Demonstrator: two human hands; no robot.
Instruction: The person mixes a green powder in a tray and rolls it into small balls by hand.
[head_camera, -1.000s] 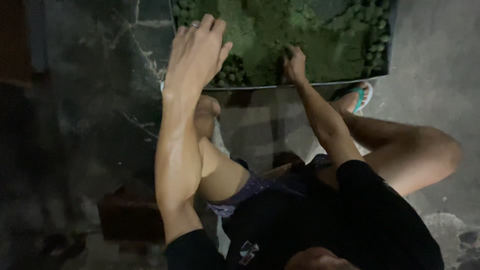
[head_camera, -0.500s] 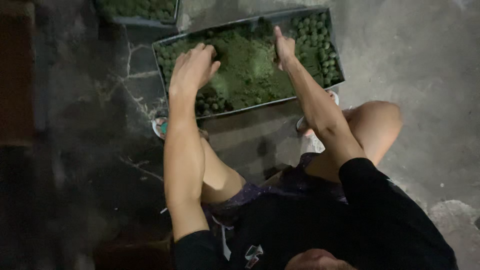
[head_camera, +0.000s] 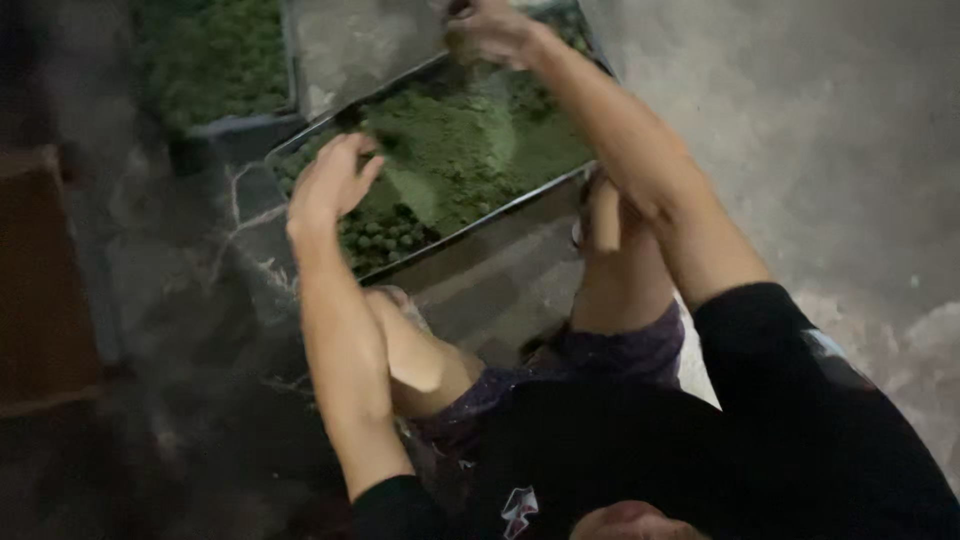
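1. Since 0.5 s ago the view has swung: the metal tray (head_camera: 505, 212) now sits tilted toward upper centre of frame, w/ its right end running off the top edge; both hands have shifted w/ it.
2. Left hand (head_camera: 333, 182) hovers at the tray's near-left part, fingers loosely curled & apart, palm down, grasping nothing that shows; fingertips just above or touching the green stuff, can't tell which (blur).
3. Right hand (head_camera: 492, 28) is at the tray's far side near the top of frame, fingers bunched together, prob. pinching some of the green material, but too blurred to be sure.
4. Tray contents: a mound of fine green powdery or mossy material (head_camera: 470, 140) in the middle, & small round green balls (head_camera: 385, 235) packed in the near-left corner, just below the left hand.
5. Tray rests on the grey concrete floor (head_camera: 800, 150), in front of the person's bent bare knees (head_camera: 420, 350).
6. A second tray of green material (head_camera: 215, 60) lies to the upper left, beside the first, w/ a bare grey patch between them.
7. Person squats, wearing a black top (head_camera: 760, 420) & dark patterned shorts (head_camera: 610, 355).
8. A brown box-like thing (head_camera: 45, 280) stands at the left edge, dim.
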